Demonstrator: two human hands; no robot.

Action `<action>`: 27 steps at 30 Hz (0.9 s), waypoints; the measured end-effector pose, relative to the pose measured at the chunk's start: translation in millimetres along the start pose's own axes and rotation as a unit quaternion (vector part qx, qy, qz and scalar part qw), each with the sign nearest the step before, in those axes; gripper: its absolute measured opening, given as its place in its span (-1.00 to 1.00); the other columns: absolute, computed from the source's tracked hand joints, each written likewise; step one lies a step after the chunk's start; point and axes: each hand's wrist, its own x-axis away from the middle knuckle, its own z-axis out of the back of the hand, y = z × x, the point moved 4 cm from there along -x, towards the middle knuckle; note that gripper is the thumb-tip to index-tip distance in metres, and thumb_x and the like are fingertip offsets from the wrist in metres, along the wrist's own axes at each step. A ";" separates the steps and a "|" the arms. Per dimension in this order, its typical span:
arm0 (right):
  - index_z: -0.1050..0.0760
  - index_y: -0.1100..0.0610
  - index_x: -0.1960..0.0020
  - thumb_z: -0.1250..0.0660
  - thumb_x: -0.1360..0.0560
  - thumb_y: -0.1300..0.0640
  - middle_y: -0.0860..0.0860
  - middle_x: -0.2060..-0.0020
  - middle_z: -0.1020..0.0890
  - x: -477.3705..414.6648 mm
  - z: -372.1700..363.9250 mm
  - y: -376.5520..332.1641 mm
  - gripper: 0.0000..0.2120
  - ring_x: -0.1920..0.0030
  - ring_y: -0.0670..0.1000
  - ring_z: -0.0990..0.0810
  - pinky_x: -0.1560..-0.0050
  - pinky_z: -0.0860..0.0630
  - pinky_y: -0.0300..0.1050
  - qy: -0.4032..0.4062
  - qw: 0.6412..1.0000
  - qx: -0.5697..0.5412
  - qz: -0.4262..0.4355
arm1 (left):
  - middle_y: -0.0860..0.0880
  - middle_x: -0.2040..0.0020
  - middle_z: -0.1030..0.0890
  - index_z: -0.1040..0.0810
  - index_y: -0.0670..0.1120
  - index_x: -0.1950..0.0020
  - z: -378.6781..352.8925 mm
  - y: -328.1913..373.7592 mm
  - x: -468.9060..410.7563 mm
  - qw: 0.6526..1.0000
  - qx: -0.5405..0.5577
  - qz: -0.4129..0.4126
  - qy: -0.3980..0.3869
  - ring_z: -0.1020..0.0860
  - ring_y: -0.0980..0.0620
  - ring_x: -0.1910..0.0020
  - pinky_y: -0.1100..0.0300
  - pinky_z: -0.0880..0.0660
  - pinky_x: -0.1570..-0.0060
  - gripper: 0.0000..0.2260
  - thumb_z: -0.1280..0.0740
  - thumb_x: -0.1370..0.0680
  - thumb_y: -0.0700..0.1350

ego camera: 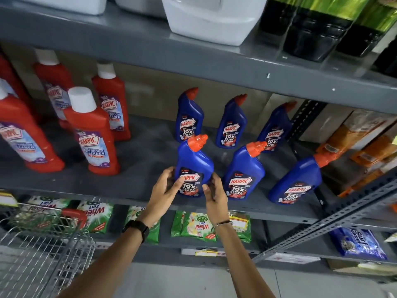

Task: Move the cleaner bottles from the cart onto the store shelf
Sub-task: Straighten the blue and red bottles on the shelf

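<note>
A blue cleaner bottle [194, 162] with an orange cap stands upright at the front of the grey store shelf [139, 168]. My left hand [165, 188] grips its lower left side and my right hand [214, 194] its lower right side. Two more blue bottles [243, 168] [297, 179] stand to its right in the front row, and three blue bottles [189, 117] stand behind. The wire cart [38, 250] is at the lower left; no bottle shows inside it.
Several red bathroom cleaner bottles [92, 134] fill the shelf's left part. White jugs [212, 20] and dark packs sit on the shelf above. Green detergent packets [195, 226] lie on the shelf below. A slanted metal brace [322, 222] crosses at the right.
</note>
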 end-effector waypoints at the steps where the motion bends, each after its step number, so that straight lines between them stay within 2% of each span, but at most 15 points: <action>1: -0.27 0.20 -0.35 -0.18 -0.53 0.32 0.09 -0.16 -0.53 1.1 -0.7 -2.1 -0.61 -0.11 -0.09 -0.49 -0.01 -0.36 -0.61 0.005 1.000 -0.012 -0.001 | 0.04 -0.18 -0.57 -0.40 0.10 -0.22 0.1 -0.3 0.3 1.000 0.001 -0.002 0.001 -0.55 0.24 -0.12 0.12 -0.51 -0.20 -0.63 -0.27 -0.44 0.13; 2: -0.28 0.18 -0.35 -0.19 -0.53 0.33 0.05 -0.16 -0.53 3.5 -1.0 -4.8 -0.60 -0.12 -0.10 -0.49 -0.02 -0.36 -0.60 0.016 0.999 -0.033 0.001 | 0.03 -0.20 -0.55 -0.39 0.13 -0.22 0.2 -0.1 1.0 1.000 -0.002 -0.006 0.004 -0.54 0.21 -0.15 0.09 -0.49 -0.23 -0.64 -0.28 -0.44 0.12; 4: -0.32 0.15 -0.33 -0.23 -0.50 0.35 0.01 -0.19 -0.52 15.7 -1.7 -9.0 -0.58 -0.18 -0.08 -0.50 -0.11 -0.41 -0.48 0.093 0.991 -0.095 -0.005 | 0.03 -0.29 -0.48 -0.35 0.17 -0.28 2.9 2.7 4.3 0.999 -0.010 -0.036 0.035 -0.46 0.16 -0.27 0.19 -0.43 -0.28 -0.62 -0.30 -0.48 0.04; 6: -0.40 0.09 -0.25 -0.29 -0.47 0.35 0.08 -0.18 -0.56 39.2 -9.4 -6.4 -0.61 -0.18 0.00 -0.54 -0.18 -0.51 -0.15 0.215 0.970 -0.114 -0.022 | 0.05 -0.30 -0.44 -0.33 0.23 -0.28 14.3 10.3 10.5 0.989 -0.007 -0.093 0.116 -0.43 0.15 -0.30 0.28 -0.41 -0.27 -0.60 -0.31 -0.51 -0.09; 7: -0.44 0.06 -0.18 -0.31 -0.45 0.35 0.11 -0.10 -0.59 52.2 -19.4 -6.1 -0.65 -0.10 0.03 -0.57 -0.14 -0.54 0.04 0.244 0.965 -0.092 -0.020 | 0.04 -0.26 -0.45 -0.35 0.26 -0.25 24.1 15.5 13.9 0.979 -0.003 -0.121 0.164 -0.45 0.12 -0.28 0.28 -0.44 -0.24 -0.60 -0.30 -0.52 -0.14; 8: -0.46 0.03 -0.11 -0.32 -0.43 0.36 0.12 -0.02 -0.60 63.7 -33.4 -7.4 -0.66 -0.02 0.04 -0.58 -0.08 -0.54 0.17 0.239 0.968 -0.076 -0.015 | 0.01 -0.22 -0.47 -0.37 0.26 -0.21 36.0 21.1 17.1 0.966 -0.001 -0.147 0.211 -0.48 0.07 -0.23 0.26 -0.47 -0.20 -0.61 -0.28 -0.52 -0.17; 9: -0.46 -0.01 -0.07 -0.32 -0.41 0.38 0.11 0.04 -0.59 72.2 -51.8 -10.1 -0.64 0.04 0.05 -0.57 -0.04 -0.54 0.22 0.204 0.976 -0.071 -0.008 | -0.01 -0.19 -0.48 -0.39 0.24 -0.19 51.5 26.8 19.7 0.952 -0.002 -0.168 0.256 -0.50 0.04 -0.19 0.25 -0.49 -0.17 -0.62 -0.26 -0.52 -0.20; 13: -0.40 -0.16 -0.07 -0.27 -0.40 0.41 0.05 0.05 -0.58 72.8 -117.6 -26.4 -0.51 0.08 0.04 -0.58 -0.03 -0.54 -0.06 0.008 0.999 -0.043 0.027 | -0.15 -0.12 -0.47 -0.39 -0.06 -0.16 128.8 34.2 27.4 0.898 -0.006 -0.188 0.397 -0.49 0.13 -0.08 0.29 -0.45 -0.13 -0.74 -0.23 -0.52 -0.30; 15: -0.38 -0.19 -0.08 -0.29 -0.43 0.36 0.01 0.02 -0.57 53.5 -144.1 -41.2 -0.53 0.08 0.00 -0.57 0.00 -0.54 -0.16 -0.056 0.997 -0.047 0.023 | -0.30 -0.15 -0.46 -0.37 -0.18 -0.19 171.0 30.6 30.8 0.886 -0.017 -0.175 0.428 -0.48 0.06 -0.09 0.31 -0.44 -0.12 -0.74 -0.22 -0.52 -0.36; 16: -0.37 -0.17 -0.09 -0.31 -0.43 0.34 0.01 0.00 -0.56 40.1 -155.8 -49.2 -0.55 0.09 -0.01 -0.56 0.01 -0.53 -0.18 -0.074 0.996 -0.042 0.028 | -0.34 -0.18 -0.45 -0.36 -0.24 -0.20 189.1 27.2 30.7 0.888 -0.026 -0.164 0.429 -0.48 -0.02 -0.09 0.31 -0.44 -0.12 -0.74 -0.22 -0.52 -0.38; 18: -0.36 -0.01 -0.19 -0.35 -0.43 0.31 0.09 -0.09 -0.54 10.4 -179.3 -65.4 -0.58 0.04 0.00 -0.53 -0.06 -0.53 -0.06 -0.101 0.994 -0.039 0.029 | -0.34 -0.22 -0.44 -0.33 -0.29 -0.25 217.8 18.8 24.7 0.911 -0.032 -0.127 0.392 -0.46 -0.12 -0.14 0.36 -0.45 -0.10 -0.70 -0.24 -0.52 -0.36; 20: -0.30 0.19 -0.30 -0.38 -0.42 0.30 0.20 -0.21 -0.49 -17.5 -200.9 -78.5 -0.51 -0.09 0.09 -0.52 -0.20 -0.49 0.10 -0.128 0.991 -0.041 0.010 | -0.19 -0.27 -0.43 -0.27 -0.23 -0.34 233.7 11.1 9.5 0.951 -0.025 -0.059 0.302 -0.43 -0.08 -0.24 0.34 -0.44 -0.13 -0.59 -0.28 -0.52 -0.30; 23: -0.30 0.28 -0.30 -0.37 -0.44 0.27 0.24 -0.24 -0.50 -40.6 -223.3 -85.7 -0.52 -0.22 0.17 -0.50 -0.29 -0.41 0.19 -0.170 0.985 0.000 0.014 | -0.09 -0.32 -0.38 -0.19 -0.17 -0.42 237.5 1.6 -17.1 0.987 -0.077 0.004 0.142 -0.37 0.01 -0.31 0.14 -0.36 -0.27 -0.51 -0.27 -0.53 -0.23; 25: -0.38 0.28 -0.21 -0.35 -0.45 0.24 0.23 -0.15 -0.57 -42.5 -229.3 -85.6 -0.64 -0.16 0.16 -0.55 -0.24 -0.44 0.20 -0.187 0.982 0.006 0.016 | -0.07 -0.26 -0.43 -0.21 -0.16 -0.41 235.8 -4.5 -28.4 0.989 -0.113 0.015 0.095 -0.44 0.00 -0.24 0.29 -0.37 -0.19 -0.55 -0.25 -0.55 -0.18; 27: -0.43 0.25 -0.16 -0.35 -0.45 0.22 0.19 -0.10 -0.61 -39.9 -229.3 -83.5 -0.70 -0.10 0.12 -0.58 -0.19 -0.50 0.12 -0.180 0.983 0.003 0.025 | -0.08 -0.21 -0.48 -0.26 -0.15 -0.39 236.7 -12.6 -32.2 0.987 -0.124 0.016 0.100 -0.49 0.02 -0.14 0.54 -0.38 0.00 -0.59 -0.24 -0.56 -0.15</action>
